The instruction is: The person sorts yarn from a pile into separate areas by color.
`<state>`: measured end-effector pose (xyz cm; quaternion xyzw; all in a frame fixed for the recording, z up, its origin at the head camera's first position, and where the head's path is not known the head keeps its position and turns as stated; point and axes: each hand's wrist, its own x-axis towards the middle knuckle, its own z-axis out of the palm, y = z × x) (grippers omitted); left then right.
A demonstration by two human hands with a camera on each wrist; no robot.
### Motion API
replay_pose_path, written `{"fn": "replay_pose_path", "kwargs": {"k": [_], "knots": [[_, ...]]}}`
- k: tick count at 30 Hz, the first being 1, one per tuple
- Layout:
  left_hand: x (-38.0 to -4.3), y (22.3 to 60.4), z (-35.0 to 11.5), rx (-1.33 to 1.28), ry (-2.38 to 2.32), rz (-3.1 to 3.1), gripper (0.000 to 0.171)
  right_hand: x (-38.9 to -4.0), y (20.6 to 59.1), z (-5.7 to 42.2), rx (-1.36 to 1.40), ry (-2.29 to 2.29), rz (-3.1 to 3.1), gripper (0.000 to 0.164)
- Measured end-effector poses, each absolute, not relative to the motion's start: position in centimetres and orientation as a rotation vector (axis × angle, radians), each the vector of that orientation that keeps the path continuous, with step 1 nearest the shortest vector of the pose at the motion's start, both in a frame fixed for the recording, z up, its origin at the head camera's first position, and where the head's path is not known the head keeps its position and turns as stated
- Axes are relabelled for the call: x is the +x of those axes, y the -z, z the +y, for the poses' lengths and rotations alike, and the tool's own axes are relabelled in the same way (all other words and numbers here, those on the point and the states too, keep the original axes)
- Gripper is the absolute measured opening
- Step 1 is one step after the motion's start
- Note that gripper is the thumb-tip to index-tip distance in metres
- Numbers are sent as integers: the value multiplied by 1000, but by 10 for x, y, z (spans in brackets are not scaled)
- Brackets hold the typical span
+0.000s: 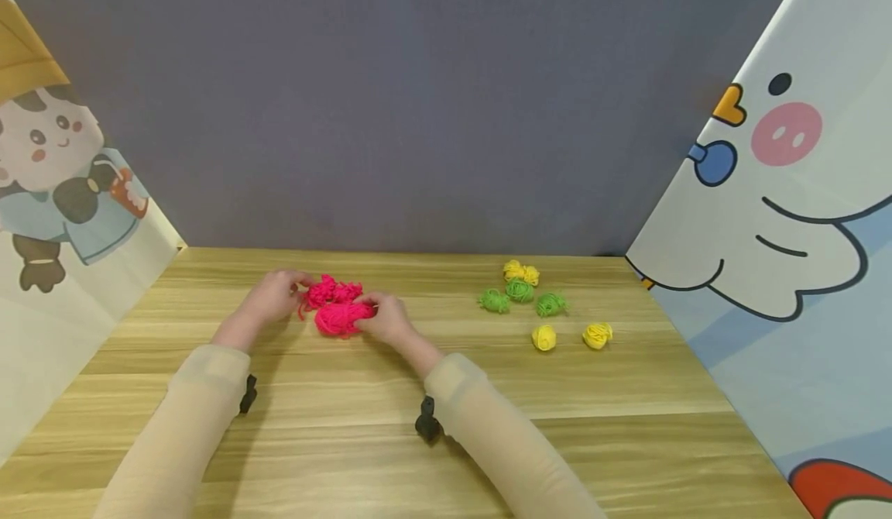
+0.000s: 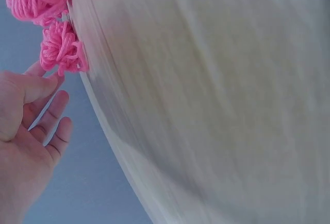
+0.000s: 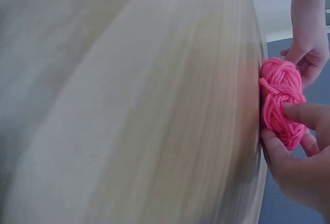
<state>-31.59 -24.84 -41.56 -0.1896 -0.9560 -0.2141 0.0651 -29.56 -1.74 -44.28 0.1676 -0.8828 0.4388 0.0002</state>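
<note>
Two bundles of bright pink yarn lie against each other on the left side of the table. My right hand (image 1: 387, 319) grips the right end of the nearer, oval skein (image 1: 339, 320); in the right wrist view the thumb presses on the wound strands (image 3: 279, 84) while fingers reach round its end. Behind it is a looser, tangled pink bundle (image 1: 331, 293). My left hand (image 1: 275, 296) is at that bundle's left end, thumb and forefinger pinching its edge, the other fingers relaxed, as the left wrist view shows beside the loops (image 2: 63, 48).
To the right lie small yarn balls: several green ones, such as the front-left one (image 1: 495, 300), a yellow bundle (image 1: 520, 273) behind them, and two yellow balls (image 1: 544, 338) (image 1: 597, 335) nearer. A grey panel (image 1: 404, 116) closes the back of the wooden table (image 1: 334, 457); printed panels flank it.
</note>
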Motion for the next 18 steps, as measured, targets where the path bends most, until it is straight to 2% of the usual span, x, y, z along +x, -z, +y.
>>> {"fn": "replay_pose_path", "kwargs": {"k": [12, 18], "knots": [[-315, 417, -253, -554, 646, -2895, 34, -293, 437, -30, 437, -1455, -2804, 40], [-313, 414, -251, -551, 670, -2891, 35, -293, 439, -26, 481, -1490, -2807, 43]]}}
